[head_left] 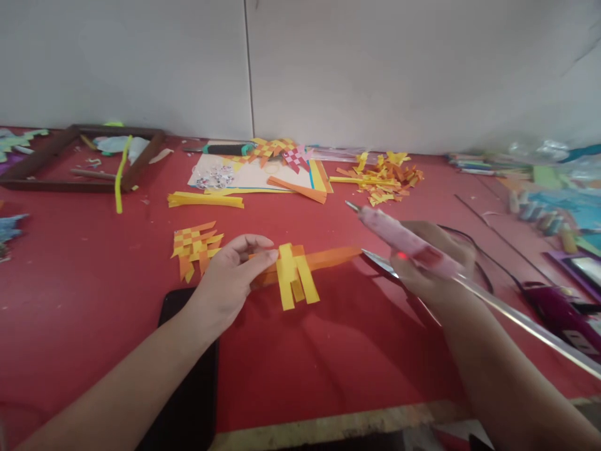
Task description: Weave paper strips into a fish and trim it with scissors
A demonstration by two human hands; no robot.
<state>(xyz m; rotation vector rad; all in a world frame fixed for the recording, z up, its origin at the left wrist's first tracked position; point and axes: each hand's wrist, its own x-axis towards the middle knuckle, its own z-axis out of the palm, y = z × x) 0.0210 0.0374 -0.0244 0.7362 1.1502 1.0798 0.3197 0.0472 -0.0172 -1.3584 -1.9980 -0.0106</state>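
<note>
The left hand was almost closed, with its thumb and finger pinching a woven paper of yellow and orange strips. The woven paper was up over the middle of the red desk, nearer the front edge than the back. A long orange strip stuck out from it to the right. The right hand was curled around a pink glue gun, its tip pointing to the back edge. A shiny blade poked out by that hand, close to the strip's end; I could not tell if they touched. A black phone lay under the left arm, by the front edge. A checked paper piece lay just past the phone. Paper scraps sat near the back edge.
</note>
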